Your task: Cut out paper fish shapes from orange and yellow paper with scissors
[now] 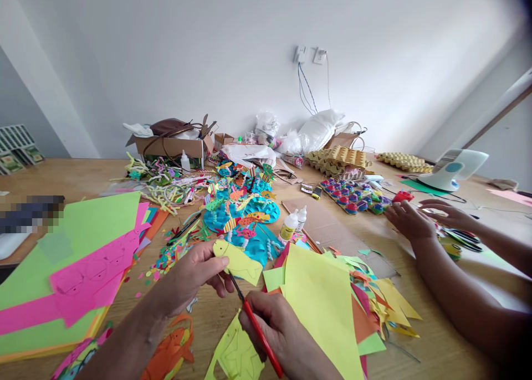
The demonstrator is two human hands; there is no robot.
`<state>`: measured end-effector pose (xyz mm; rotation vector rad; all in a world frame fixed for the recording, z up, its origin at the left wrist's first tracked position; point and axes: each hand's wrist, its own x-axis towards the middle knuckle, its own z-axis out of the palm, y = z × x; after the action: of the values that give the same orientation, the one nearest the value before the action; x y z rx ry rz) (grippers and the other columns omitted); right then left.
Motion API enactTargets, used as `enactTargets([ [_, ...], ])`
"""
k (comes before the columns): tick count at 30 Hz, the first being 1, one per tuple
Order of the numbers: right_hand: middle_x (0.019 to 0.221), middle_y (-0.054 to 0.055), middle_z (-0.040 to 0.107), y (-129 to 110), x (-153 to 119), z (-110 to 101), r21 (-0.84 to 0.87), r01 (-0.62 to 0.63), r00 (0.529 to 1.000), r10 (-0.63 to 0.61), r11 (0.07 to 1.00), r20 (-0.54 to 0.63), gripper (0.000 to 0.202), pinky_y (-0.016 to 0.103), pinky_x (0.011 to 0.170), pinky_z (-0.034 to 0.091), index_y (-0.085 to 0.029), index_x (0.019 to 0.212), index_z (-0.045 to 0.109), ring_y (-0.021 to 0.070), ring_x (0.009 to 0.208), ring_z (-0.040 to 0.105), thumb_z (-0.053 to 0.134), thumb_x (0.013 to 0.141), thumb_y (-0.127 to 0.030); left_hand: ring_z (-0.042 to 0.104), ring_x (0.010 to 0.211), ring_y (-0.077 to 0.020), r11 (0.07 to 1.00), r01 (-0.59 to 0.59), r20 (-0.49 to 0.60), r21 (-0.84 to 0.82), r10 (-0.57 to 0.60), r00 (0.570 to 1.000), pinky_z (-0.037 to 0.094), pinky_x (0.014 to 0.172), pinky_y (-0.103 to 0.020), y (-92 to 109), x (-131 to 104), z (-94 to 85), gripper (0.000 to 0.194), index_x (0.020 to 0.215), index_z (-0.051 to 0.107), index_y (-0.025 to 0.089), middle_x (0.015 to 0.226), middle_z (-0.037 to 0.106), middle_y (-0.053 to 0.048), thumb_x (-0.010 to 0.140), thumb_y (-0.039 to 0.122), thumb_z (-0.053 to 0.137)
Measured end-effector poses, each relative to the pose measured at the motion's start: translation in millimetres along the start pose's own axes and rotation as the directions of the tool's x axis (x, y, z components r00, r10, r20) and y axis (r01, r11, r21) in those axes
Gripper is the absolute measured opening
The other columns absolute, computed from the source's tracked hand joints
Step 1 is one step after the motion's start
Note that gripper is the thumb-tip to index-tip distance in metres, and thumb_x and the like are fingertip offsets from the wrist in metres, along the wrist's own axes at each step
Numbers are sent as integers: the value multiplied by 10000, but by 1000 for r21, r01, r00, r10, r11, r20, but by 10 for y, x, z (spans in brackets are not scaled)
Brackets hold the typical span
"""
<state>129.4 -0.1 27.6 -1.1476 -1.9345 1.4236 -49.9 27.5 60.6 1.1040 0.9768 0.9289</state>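
Between the thumb and fingers of my left hand (195, 277) is a yellow paper piece (239, 263) with a fish outline and an eye drawn on it. Red-handled scissors (258, 325) are gripped in my right hand (282, 330), their dark blades reaching up to the lower edge of the yellow piece. Below my hands lies a yellow paper scrap (236, 349) with more pencil lines. An orange paper fish (170, 347) rests beside my left forearm. Just beyond my hands stands a blue craft piece (249, 241) covered with colourful paper fish.
Coloured sheets (103, 225) lie at left, and yellow paper (320, 302) with scraps at right. Two glue bottles (288, 225) stand in the middle. A co-worker's hands (411, 219) are near painted egg cartons (349, 196). A white iron (453, 169) stands far right.
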Motion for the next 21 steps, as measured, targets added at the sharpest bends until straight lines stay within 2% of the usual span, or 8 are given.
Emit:
enactTargets([
  [6,521,-59,314,-26,-13,-1,8,-13,1000,13,1000,5,286,204,453,217,-184,569,359,78,502,281,452,836,-220,607,522,-127,999,3,2,-38,-3,1000,464,452,-199,-9,6,-1,156,730,634,138,621,665,-23,698,291,637],
  [16,542,-53,331,14,-4,-11,-15,-7,1000,7,1000,14,321,200,441,218,-188,592,346,76,501,285,440,874,-311,602,522,-134,1000,8,-4,-27,-9,1000,455,451,-211,-7,8,-6,166,716,630,142,624,666,-27,686,305,640],
  [21,547,-50,356,36,-17,-20,-56,11,1000,-11,998,8,296,194,454,243,-187,599,364,84,516,302,446,867,-283,547,523,-113,999,-53,-51,9,53,997,455,499,-216,-33,29,5,115,680,631,156,594,632,5,698,270,625],
])
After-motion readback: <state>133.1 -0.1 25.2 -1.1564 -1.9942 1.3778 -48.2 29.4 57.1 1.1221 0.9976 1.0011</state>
